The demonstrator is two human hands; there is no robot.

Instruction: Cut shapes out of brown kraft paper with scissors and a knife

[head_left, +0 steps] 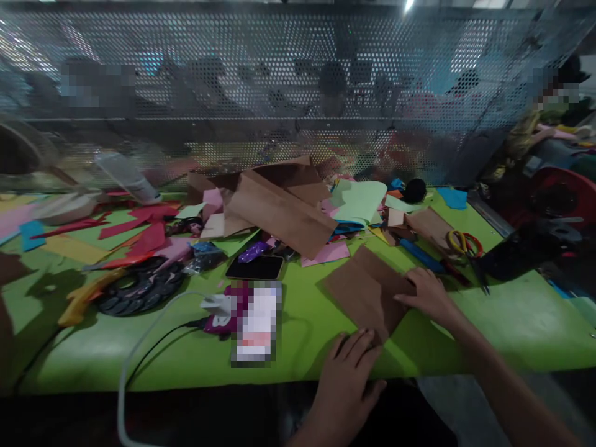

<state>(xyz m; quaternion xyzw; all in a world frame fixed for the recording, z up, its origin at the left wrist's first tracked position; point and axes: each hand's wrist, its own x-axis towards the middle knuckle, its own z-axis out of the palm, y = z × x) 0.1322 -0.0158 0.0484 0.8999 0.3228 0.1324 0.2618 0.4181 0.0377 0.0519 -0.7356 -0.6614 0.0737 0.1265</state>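
Note:
A sheet of brown paper (358, 285) with crease lines lies at a slant on the green table, right of centre. My left hand (349, 372) rests at its near corner, fingers stretched out over the edge and thumb apart. At the paper's right edge, my right hand (428, 295) has its thumb and fingers closed on the border. Part of that edge is hidden under the fingers. Just beyond my right hand lie a blue-handled tool (421, 254) and scissors (465, 245) with yellow and red handles.
Larger folded brown paper (284, 211) and coloured scraps pile up before a perforated metal screen (261, 74). Left are a yellow glue gun (90, 295), a black ridged ring (139, 288) and a bottle (128, 177). A dark phone (255, 267) and cabled purple power strip (223, 320) sit centrally.

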